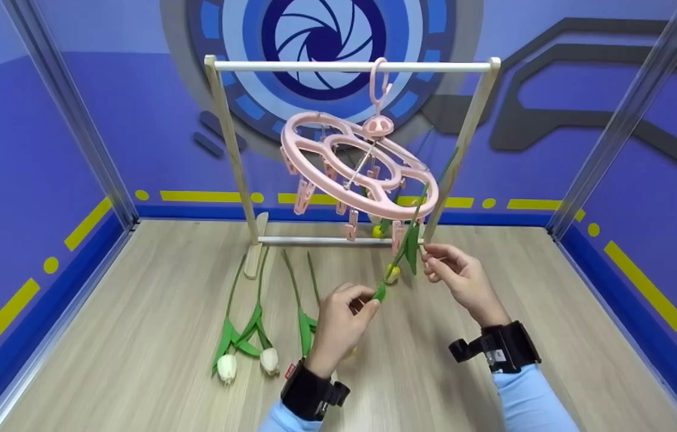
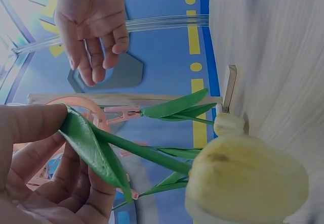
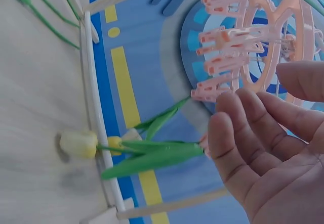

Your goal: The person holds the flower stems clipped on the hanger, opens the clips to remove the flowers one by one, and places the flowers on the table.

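My left hand [image 1: 341, 321] pinches an artificial tulip between thumb and fingers at its green leaf [image 2: 93, 145]. The pale yellow tulip head [image 2: 245, 178] points down towards the table, and the stem slants up past the hanger's right side. A pink round clip hanger [image 1: 344, 191] hangs tilted from the rack's top bar, its right side lower. Beside that low side is my right hand [image 1: 461, 279], fingers loosely bent and holding nothing. Close to it, another tulip [image 3: 152, 158] hangs head down from a clip; more hang behind it.
White tulips [image 1: 227, 367] lie on the table [image 1: 164, 336] at the left, stems towards the back. The wooden rack [image 1: 234, 138] stands near the back wall, its lower bar [image 1: 308, 240] close above the tabletop. Blue-purple walls enclose the table's sides and back.
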